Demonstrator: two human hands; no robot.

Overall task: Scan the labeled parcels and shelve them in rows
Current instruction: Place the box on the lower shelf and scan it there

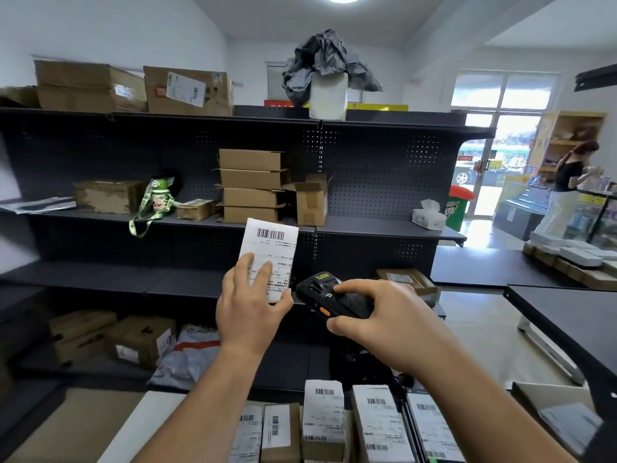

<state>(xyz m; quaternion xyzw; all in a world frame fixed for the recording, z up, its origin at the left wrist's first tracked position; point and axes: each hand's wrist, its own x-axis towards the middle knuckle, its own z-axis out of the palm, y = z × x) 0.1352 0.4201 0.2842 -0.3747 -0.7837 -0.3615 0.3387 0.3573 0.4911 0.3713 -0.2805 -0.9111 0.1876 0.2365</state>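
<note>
The dark shelving holds two large cartons on its top board, and a white packet under crumpled grey plastic. The middle board carries a stack of four flat boxes, with an open box touching its right side. Also there are a green bottle whose lanyard hangs over the edge, a worn box and a tissue pack at the far right. The bottom board holds taped boxes and a grey mailer. At the lower edge, labelled parcels stand upright side by side, in what may be a crate; its walls are cut off.

The parcel is slim and white, its face covered by a label with a barcode near the top. The left hand grasps its lower end, fingers across the label, and holds it upright in front of the middle board's edge. The right hand is wrapped round a black scanner with an orange side button. The scanner's head is just beside the parcel's lower corner. Hands and parcel hide part of the lower board. A person stands well apart at the right.
</note>
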